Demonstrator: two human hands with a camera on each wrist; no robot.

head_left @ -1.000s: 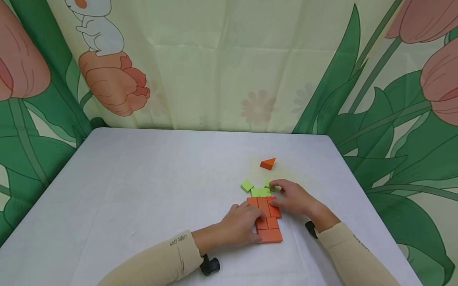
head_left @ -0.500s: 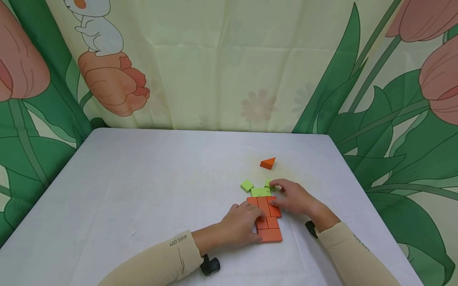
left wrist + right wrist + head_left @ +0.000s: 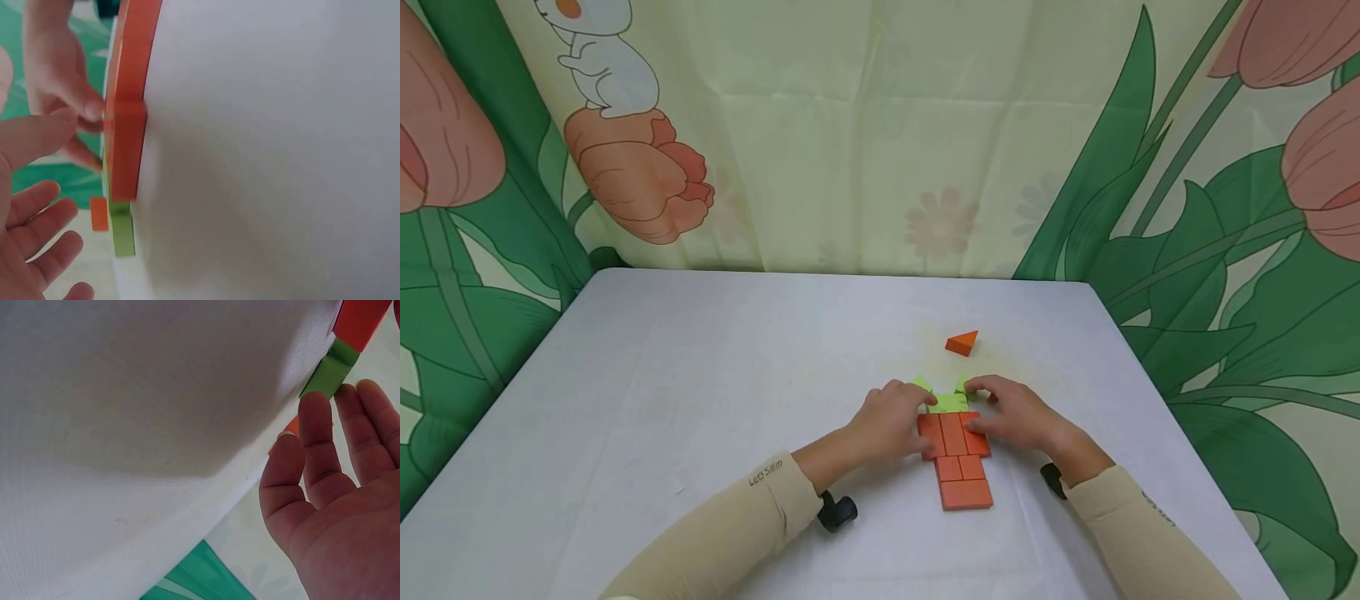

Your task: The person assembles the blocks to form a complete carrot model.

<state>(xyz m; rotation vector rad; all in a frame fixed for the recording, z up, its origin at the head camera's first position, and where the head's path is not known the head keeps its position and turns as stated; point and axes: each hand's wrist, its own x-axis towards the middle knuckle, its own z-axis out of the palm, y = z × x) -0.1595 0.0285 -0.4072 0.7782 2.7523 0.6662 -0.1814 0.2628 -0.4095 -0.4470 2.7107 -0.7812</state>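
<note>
Orange blocks [image 3: 966, 495] lie flat against one another on the white table, wider at the far end. A green rectangular block [image 3: 950, 404] touches their far side, with a tilted green block [image 3: 921, 382] at its left corner and another green block [image 3: 961, 384] at its right. My left hand [image 3: 887, 423] hovers over the left side, fingers loosely bent and partly hiding the left green block; in the left wrist view it holds nothing. With relaxed fingers, my right hand [image 3: 1018, 414] reaches the right green block, fingertips at its edge, thumb by the right orange block.
An orange triangular block [image 3: 962, 342] lies alone farther back. The white-covered table [image 3: 737, 358] reaches to a printed curtain [image 3: 865, 167] with tulips and leaves. Small black wrist cameras [image 3: 837, 512] sit under the sleeves.
My left hand has moved away from the orange blocks, up toward the left green block, uncovering the near orange pieces. The right hand stays where it was.
</note>
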